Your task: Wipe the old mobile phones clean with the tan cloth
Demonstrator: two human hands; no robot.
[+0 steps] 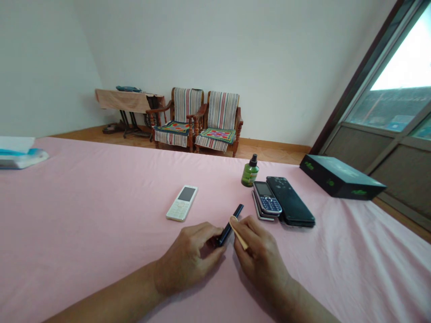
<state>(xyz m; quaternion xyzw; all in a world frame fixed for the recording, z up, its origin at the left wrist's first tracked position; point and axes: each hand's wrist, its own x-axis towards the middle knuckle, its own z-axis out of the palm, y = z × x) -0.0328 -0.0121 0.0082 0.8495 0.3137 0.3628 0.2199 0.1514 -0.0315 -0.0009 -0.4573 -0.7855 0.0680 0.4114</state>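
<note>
My left hand grips the near end of a slim dark phone, which is turned edge-on so its faces hardly show. Folded in the fingers of my right hand is a pale yellow cloth, pressed against the phone's right side. To the left, beyond my hands, a white keypad phone lies face up. A dark blue keypad phone rests on top of another phone at the right, beside a large black phone or case.
A green spray bottle stands behind the phones. At the right edge of the pink-covered surface sits a black box. A white and blue packet lies far left. Two wooden chairs and a cloth-draped table stand by the wall.
</note>
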